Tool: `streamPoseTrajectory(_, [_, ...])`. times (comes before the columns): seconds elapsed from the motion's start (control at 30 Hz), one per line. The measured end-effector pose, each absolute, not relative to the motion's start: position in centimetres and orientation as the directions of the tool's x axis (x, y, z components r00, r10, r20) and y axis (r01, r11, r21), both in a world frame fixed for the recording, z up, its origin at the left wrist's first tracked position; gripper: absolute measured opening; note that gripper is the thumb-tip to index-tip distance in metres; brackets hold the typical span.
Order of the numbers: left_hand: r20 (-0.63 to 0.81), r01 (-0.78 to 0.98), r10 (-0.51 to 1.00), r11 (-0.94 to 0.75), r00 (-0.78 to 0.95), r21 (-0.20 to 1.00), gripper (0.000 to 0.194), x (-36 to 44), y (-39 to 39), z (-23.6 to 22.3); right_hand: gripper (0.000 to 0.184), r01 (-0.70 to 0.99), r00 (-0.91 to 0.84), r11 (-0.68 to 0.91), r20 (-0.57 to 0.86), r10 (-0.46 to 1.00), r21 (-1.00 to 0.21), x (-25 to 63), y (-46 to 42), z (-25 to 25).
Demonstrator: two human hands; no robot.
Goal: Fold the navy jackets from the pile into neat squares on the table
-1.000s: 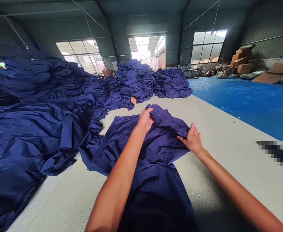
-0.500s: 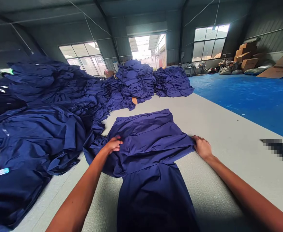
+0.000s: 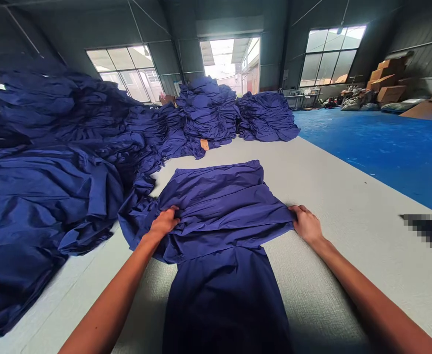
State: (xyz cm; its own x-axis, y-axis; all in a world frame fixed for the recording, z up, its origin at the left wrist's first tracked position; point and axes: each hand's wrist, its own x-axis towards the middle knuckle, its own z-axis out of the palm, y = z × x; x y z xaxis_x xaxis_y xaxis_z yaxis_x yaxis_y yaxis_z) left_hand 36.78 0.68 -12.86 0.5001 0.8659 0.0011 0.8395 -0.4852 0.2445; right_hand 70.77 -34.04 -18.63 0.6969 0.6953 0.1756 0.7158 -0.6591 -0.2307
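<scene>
Garment (image 3: 223,201) in both hands (image 3: 165,222), boxes (image 3: 389,94) beyond

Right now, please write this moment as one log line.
left grip: holding navy garment; right grip: holding its right edge; state: wrinkled, lying on pale surface

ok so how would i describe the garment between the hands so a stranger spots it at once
Find the long pale table, with heaps of dark blue cloth along its left side and far end. On the near part, look between the left hand and the right hand for a dark blue garment. Unlike the heaps, it lies spread out.
</scene>
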Motion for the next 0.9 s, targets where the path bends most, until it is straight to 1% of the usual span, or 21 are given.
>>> streamPoseTrajectory(0.1, [0.041, 0.847, 0.866, -0.496, 0.498, 0.193, 0.057, 39.0, -0.6, -12.3, 0.05, 0.701, 0.705, -0.653, 0.144, 0.694, -0.287, 70.8, -34.0, -18.1])
streamPoseTrajectory(0.17, [0.063, 0.805, 0.825, -0.563, 0.562, 0.187, 0.057, 41.8, -1.3, -11.6, 0.048, 0.705, 0.7, -0.642, 0.146, 0.7, -0.301, 70.8, -34.1, -17.7])
streamPoseTrajectory(0.3, [0.055, 0.646, 0.679, -0.718, 0.732, 0.259, 0.044, 49.9, -2.7, -11.2, 0.048, 0.717, 0.691, -0.637, 0.17, 0.702, -0.284, 70.6, -34.1, -17.3])
streamPoseTrajectory(0.5, [0.037, 0.483, 0.535, -0.788, 0.844, 0.381, 0.032, 62.2, -5.2, -12.4, 0.039, 0.716, 0.688, -0.605, 0.207, 0.695, -0.348, 71.1, -33.9, -17.2])
streamPoseTrajectory(0.6, [0.027, 0.433, 0.491, -0.792, 0.871, 0.43, 0.033, 66.7, -6.4, -13.0, 0.038, 0.73, 0.68, -0.611, 0.239, 0.693, -0.308, 71.4, -33.5, -17.5])
streamPoseTrajectory(0.7, [-0.009, 0.468, 0.522, -0.757, 0.853, 0.456, 0.039, 69.9, -6.9, -14.1, 0.036, 0.76, 0.65, -0.597, 0.256, 0.716, -0.257, 71.4, -33.0, -17.7])
streamPoseTrajectory(0.8, [-0.072, 0.526, 0.568, -0.698, 0.82, 0.487, 0.041, 71.9, -6.5, -15.6, 0.034, 0.771, 0.636, -0.6, 0.232, 0.736, -0.212, 71.3, -32.7, -17.6])
streamPoseTrajectory(0.9, [-0.115, 0.529, 0.57, -0.643, 0.813, 0.553, 0.04, 72.9, -5.5, -16.5, 0.033, 0.76, 0.65, -0.631, 0.194, 0.735, -0.158, 71.0, -32.6, -17.4])
